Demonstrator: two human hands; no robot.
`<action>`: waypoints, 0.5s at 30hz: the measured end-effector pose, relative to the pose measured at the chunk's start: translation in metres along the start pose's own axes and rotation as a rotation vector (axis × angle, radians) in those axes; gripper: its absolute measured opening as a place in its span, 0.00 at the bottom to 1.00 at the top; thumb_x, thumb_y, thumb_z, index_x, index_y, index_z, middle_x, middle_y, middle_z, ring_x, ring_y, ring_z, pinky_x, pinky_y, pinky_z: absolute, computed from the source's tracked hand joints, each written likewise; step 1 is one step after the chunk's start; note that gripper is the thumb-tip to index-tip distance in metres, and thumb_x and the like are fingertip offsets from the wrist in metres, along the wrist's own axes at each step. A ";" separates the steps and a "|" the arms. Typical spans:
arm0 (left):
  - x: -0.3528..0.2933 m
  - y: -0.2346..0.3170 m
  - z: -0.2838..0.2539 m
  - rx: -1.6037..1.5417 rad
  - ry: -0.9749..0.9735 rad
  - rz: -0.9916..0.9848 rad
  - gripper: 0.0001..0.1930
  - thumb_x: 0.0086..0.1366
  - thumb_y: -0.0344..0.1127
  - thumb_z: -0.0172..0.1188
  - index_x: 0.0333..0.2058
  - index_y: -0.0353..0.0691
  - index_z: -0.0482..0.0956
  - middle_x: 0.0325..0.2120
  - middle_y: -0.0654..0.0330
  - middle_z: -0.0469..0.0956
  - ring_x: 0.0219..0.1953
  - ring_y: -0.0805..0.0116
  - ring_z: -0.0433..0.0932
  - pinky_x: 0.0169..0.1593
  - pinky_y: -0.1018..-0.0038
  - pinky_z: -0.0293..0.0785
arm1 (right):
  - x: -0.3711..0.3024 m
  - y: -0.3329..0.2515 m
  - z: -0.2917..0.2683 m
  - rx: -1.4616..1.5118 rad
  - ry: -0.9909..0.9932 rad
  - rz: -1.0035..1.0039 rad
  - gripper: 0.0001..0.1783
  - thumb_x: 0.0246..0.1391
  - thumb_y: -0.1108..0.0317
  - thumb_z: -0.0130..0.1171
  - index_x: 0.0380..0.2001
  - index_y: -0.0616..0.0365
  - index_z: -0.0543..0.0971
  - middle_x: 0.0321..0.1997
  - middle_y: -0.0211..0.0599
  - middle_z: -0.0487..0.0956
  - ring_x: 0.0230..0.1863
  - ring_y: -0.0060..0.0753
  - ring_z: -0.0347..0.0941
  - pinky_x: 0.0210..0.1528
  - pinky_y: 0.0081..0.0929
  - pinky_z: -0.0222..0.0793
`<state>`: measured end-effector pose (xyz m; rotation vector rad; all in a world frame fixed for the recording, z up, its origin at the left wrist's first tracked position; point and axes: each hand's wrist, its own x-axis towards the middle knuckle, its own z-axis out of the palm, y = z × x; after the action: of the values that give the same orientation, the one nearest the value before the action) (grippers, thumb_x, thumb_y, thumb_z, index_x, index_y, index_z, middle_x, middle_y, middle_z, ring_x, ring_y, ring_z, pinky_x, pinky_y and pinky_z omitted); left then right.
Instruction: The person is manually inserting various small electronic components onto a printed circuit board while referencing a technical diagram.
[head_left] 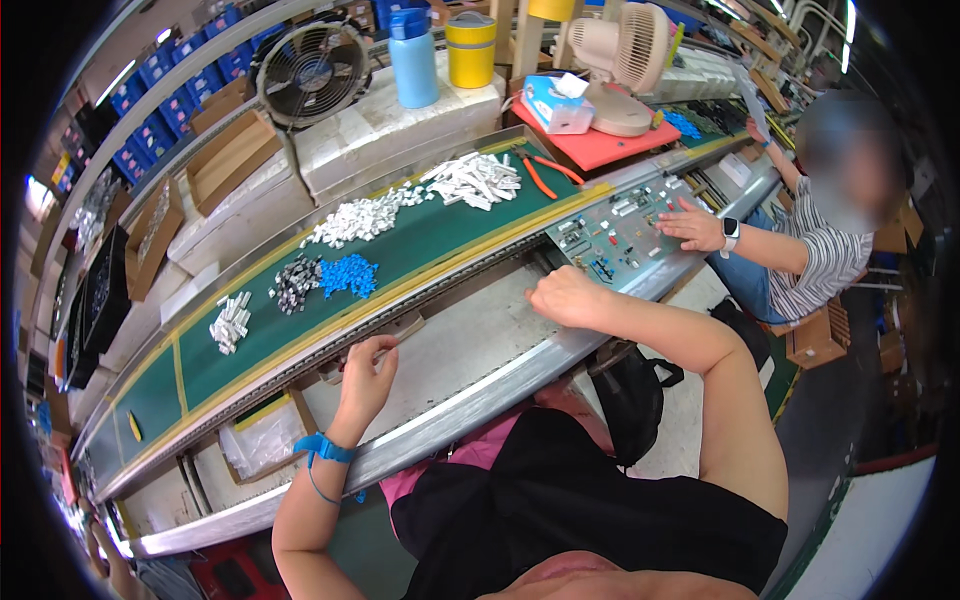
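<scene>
My left hand (368, 378), with a blue wrist strap (325, 448) below it, hovers over the near rail of the line. Its fingers are loosely bent and apart, with nothing visible in them. Farther right, my right hand (568, 297) is closed beside the lower left corner of a circuit board (625, 235) crowded with small parts. Its fingertips are turned away, so whatever they hold is hidden. A co-worker's hand (692, 226) reaches over the board's right part. On the green belt (225, 375) lie piles of white parts (355, 222), blue parts (348, 276) and black-and-silver parts (297, 283).
Orange-handled cutters (540, 178) lie at the belt's far end. Behind it stand a blue bottle (414, 60), a yellow cup (470, 52), a tissue box (558, 103) and a beige fan (620, 60). A cardboard box with plastic bags (262, 440) sits below my left hand's side.
</scene>
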<state>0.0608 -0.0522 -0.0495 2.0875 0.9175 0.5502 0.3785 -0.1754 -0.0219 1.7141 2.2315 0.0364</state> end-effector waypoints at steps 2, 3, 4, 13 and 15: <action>-0.004 0.002 0.001 0.024 -0.021 -0.029 0.10 0.58 0.32 0.56 0.38 0.37 0.77 0.36 0.56 0.78 0.41 0.59 0.72 0.39 0.70 0.71 | 0.012 -0.019 -0.018 0.044 0.075 -0.053 0.09 0.47 0.70 0.50 0.33 0.60 0.75 0.22 0.42 0.79 0.25 0.42 0.78 0.22 0.36 0.71; -0.004 0.002 0.001 0.031 0.007 -0.054 0.10 0.58 0.32 0.56 0.38 0.37 0.77 0.36 0.56 0.78 0.41 0.59 0.72 0.39 0.70 0.71 | 0.020 -0.029 -0.025 0.097 0.144 -0.084 0.08 0.46 0.71 0.50 0.30 0.60 0.75 0.23 0.43 0.79 0.26 0.42 0.79 0.23 0.34 0.72; -0.002 0.001 0.006 0.020 -0.032 0.010 0.10 0.59 0.32 0.56 0.39 0.38 0.77 0.36 0.57 0.78 0.38 0.63 0.74 0.39 0.72 0.71 | 0.027 -0.036 -0.028 0.101 0.134 -0.082 0.11 0.52 0.62 0.53 0.37 0.55 0.75 0.24 0.40 0.76 0.25 0.39 0.77 0.23 0.35 0.70; -0.007 -0.003 0.003 0.118 -0.390 -0.020 0.13 0.61 0.39 0.54 0.41 0.39 0.76 0.31 0.53 0.78 0.34 0.59 0.78 0.39 0.67 0.73 | 0.112 -0.100 -0.054 0.204 0.658 -0.406 0.15 0.42 0.67 0.57 0.37 0.53 0.77 0.26 0.28 0.75 0.32 0.29 0.74 0.30 0.27 0.71; -0.009 0.000 -0.002 0.333 -0.535 0.085 0.15 0.61 0.42 0.54 0.42 0.40 0.76 0.31 0.51 0.78 0.36 0.54 0.77 0.40 0.63 0.72 | 0.119 -0.111 -0.044 0.374 0.668 -0.519 0.08 0.45 0.67 0.54 0.31 0.54 0.75 0.24 0.31 0.75 0.31 0.32 0.75 0.30 0.29 0.71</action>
<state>0.0535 -0.0584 -0.0484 2.4049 0.6357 -0.1397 0.2361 -0.0860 -0.0325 1.3403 3.3050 0.0836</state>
